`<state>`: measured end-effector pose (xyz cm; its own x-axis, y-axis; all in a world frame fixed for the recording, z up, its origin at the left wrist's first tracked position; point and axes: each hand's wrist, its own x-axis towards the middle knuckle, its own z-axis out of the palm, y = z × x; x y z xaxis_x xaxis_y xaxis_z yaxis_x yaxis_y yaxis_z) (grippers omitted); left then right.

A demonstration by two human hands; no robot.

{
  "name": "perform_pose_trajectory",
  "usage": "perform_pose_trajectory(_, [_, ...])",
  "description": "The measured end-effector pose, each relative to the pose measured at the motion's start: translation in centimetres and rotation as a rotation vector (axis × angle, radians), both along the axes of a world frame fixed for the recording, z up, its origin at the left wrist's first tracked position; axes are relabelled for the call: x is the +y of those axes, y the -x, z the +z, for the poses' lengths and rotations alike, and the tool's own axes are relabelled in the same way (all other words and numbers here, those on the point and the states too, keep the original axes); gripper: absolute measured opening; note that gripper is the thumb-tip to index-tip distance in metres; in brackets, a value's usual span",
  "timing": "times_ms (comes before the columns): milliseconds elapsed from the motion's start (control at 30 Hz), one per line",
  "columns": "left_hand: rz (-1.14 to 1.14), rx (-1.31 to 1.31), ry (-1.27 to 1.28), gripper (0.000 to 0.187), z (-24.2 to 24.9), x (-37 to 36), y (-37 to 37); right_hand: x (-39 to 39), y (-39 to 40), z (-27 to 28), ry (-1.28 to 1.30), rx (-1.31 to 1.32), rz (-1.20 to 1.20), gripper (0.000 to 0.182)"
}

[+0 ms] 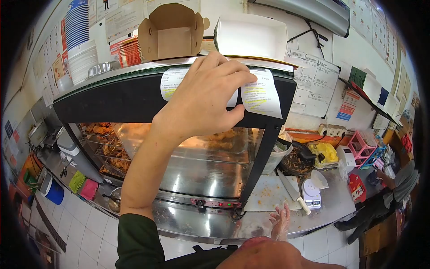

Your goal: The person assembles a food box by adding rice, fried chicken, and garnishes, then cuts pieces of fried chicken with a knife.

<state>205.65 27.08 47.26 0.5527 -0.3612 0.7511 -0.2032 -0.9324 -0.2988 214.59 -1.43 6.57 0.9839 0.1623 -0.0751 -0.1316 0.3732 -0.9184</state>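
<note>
My left hand (208, 96) is raised in front of the black top rail of a heated display cabinet (134, 105), bare, with its fingers bent and the thumb apart. The index fingertip reaches the upper part of a printed receipt (262, 98) with yellow highlighted lines. Another receipt (169, 85) hangs left of the hand, and the palm side is hidden. Low in the view, my right hand (281, 222), in a clear plastic glove, has its fingers extended with nothing visible in them. Close by are a cutting board (268, 193) with crumbs and a knife (291, 190).
An open brown carton (171, 33) and a white-lined box (251, 36) stand on the cabinet top. Fried pieces (114, 152) lie inside. On the counter are a small scale (311, 195) and a dark pan (298, 161). Another person (394, 193) stands at far right.
</note>
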Motion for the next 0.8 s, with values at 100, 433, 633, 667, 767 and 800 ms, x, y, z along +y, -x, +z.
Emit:
perform_pose_trajectory(100, [-0.01,-0.01,-0.005,0.041,-0.1,0.1,-0.1,0.1,-0.2,0.2,-0.012,0.015,0.004,0.059])
perform_pose_trajectory(433, [-0.021,-0.02,0.022,0.041,-0.2,0.1,-0.2,0.9,-1.5,1.3,-0.071,-0.006,0.05,0.059])
perform_pose_trajectory(633, [-0.133,-0.17,-0.052,0.037,-0.5,1.0,0.6,4.5,-1.2,7.9,-0.356,-0.277,0.295,0.058])
perform_pose_trajectory(667, [-0.273,-0.262,0.016,0.034,-1.1,0.8,1.0,5.8,-1.2,8.5,-0.337,-0.255,0.386,0.058])
perform_pose_trajectory(767, [-0.354,-0.325,0.138,0.024,-5.3,0.8,4.8,10.8,0.1,9.0,-0.427,-0.31,0.81,0.051])
perform_pose_trajectory(800, [-0.362,-0.272,0.171,0.023,-7.1,1.1,7.4,12.5,1.1,9.1,-0.418,-0.29,0.853,0.051])
